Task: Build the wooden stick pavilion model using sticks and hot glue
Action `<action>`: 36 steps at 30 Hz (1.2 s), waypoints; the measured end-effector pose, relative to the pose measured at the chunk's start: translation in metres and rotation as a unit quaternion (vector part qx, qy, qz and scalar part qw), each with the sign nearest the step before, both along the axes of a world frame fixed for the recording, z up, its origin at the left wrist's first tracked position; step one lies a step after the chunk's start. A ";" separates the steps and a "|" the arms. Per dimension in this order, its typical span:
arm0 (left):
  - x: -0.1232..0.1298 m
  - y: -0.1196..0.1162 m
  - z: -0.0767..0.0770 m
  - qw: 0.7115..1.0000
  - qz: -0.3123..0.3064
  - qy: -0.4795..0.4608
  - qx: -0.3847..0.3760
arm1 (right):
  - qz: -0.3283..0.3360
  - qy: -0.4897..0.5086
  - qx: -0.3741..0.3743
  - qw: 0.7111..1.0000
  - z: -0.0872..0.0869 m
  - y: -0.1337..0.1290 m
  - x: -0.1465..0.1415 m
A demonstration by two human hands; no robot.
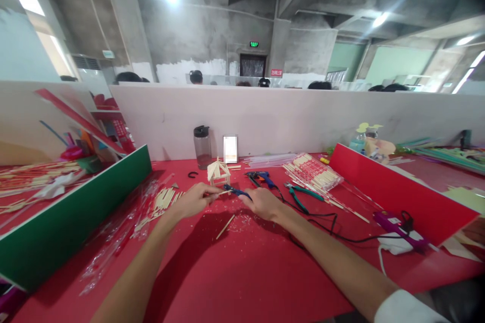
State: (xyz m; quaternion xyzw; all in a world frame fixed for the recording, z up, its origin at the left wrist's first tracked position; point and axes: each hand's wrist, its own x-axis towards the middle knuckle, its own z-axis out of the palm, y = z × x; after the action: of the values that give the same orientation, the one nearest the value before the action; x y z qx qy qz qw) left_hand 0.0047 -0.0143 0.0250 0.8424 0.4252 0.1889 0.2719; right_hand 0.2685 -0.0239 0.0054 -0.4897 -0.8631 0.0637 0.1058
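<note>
My left hand (pixel 194 202) pinches a short, thin wooden stick (pixel 224 193). My right hand (pixel 264 204) is closed round the handles of blue-handled pliers (pixel 239 192), whose jaws are at the stick's right end; whether they bite on it I cannot tell. Just behind both hands stands a small pavilion model (pixel 219 173) built of pale sticks, with a pointed roof. On the table nearer to me lies a loose stick (pixel 225 227), with small wood chips scattered around it.
A blue hot glue gun (pixel 261 177), green-handled pliers (pixel 305 197) and black cable lie to the right, near bundled sticks (pixel 316 171). Cut sticks (pixel 162 201) and plastic wrapping lie left. Green (pixel 81 212) and red (pixel 401 192) boards flank the workspace. A bottle (pixel 202 147) stands behind.
</note>
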 end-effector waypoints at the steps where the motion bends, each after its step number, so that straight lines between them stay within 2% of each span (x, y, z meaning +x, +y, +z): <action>1: -0.002 0.001 0.000 1.000 0.002 0.002 0.001 | -0.002 0.008 0.004 1.000 -0.003 0.000 -0.002; 4: -0.007 0.002 0.001 1.000 -0.004 0.011 -0.008 | 0.008 0.015 0.004 1.000 -0.005 0.000 -0.005; 16: -0.002 0.001 0.001 0.997 -0.026 -0.028 -0.074 | 0.005 0.035 -0.044 0.998 0.007 -0.006 -0.002; 22: -0.002 0.005 -0.002 0.997 -0.042 -0.051 -0.037 | 0.012 0.090 -0.079 0.993 0.005 -0.004 -0.001; 28: -0.002 0.003 -0.002 0.996 -0.062 -0.056 -0.025 | -0.011 0.074 -0.074 0.994 -0.003 -0.003 -0.008; 36: -0.009 0.001 0.006 0.979 -0.015 -0.177 -0.095 | -0.046 0.010 -0.058 0.997 -0.001 -0.016 0.000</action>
State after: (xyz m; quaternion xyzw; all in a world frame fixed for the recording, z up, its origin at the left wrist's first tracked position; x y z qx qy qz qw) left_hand -0.0040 -0.0132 0.0311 0.7720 0.3736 0.2897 0.4249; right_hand 0.2683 -0.0402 0.0040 -0.5333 -0.8336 0.1136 0.0885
